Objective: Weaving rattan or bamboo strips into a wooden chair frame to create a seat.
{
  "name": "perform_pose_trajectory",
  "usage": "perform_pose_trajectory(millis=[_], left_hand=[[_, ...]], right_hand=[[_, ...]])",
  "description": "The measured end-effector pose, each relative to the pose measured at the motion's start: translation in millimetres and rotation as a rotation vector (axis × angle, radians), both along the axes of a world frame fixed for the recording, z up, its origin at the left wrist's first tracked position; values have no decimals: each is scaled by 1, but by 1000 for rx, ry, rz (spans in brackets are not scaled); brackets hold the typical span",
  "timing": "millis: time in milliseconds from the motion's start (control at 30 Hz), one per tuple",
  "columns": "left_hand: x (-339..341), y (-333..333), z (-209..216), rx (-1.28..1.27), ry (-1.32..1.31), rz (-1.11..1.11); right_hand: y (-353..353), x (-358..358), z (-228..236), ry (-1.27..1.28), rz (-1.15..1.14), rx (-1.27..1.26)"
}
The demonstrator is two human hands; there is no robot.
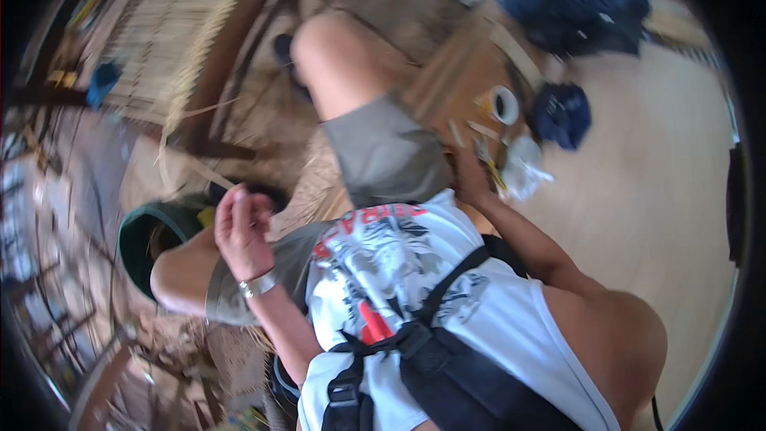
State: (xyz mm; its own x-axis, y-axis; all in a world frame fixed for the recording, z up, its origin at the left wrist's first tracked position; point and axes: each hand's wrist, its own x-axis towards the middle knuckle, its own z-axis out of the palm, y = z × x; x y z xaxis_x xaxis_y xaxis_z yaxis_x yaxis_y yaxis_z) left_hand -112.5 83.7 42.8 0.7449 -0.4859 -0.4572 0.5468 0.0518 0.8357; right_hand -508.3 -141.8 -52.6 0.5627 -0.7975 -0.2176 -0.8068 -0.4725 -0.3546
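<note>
My left hand [242, 231], with a metal watch [258, 283] on its wrist, is raised over my left thigh, its fingers curled. A pale, flat strip of cane [209, 171] runs up to the fingertips and appears pinched there; motion smears the detail. On my right side my right hand [471, 175] reaches down to a brown wooden bench [447, 104] beside my right thigh. Its fingers are blurred and partly hidden. Near it lie a yellow-handled tool [496, 175], some small pale pieces [482, 129] and a clear plastic bag [523, 166].
A woven cane panel in a wooden frame [223, 56] stands at the far left. A dark green bucket [132, 239] is beside my left knee. A white cup [503, 104] and a dark blue bag [561, 116] are at the right. Another person in blue [566, 0] sits beyond.
</note>
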Motion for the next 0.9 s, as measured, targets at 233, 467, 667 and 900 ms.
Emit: perform_pose_trajectory(millis=[233, 467, 667, 900], left_hand=[[1, -12, -2, -51, -22, -9], [-2, -2, 11, 67, -75, -30], [-17, 0, 9, 25, -18, -30], [-22, 19, 9, -12, 65, 5]], right_hand=[[-6, -45, 14, 261, -354, -238], [-4, -51, -9, 421, -344, -128], [-4, -80, -1, 509, -358, 49], [-33, -62, 87, -2, -175, 14]])
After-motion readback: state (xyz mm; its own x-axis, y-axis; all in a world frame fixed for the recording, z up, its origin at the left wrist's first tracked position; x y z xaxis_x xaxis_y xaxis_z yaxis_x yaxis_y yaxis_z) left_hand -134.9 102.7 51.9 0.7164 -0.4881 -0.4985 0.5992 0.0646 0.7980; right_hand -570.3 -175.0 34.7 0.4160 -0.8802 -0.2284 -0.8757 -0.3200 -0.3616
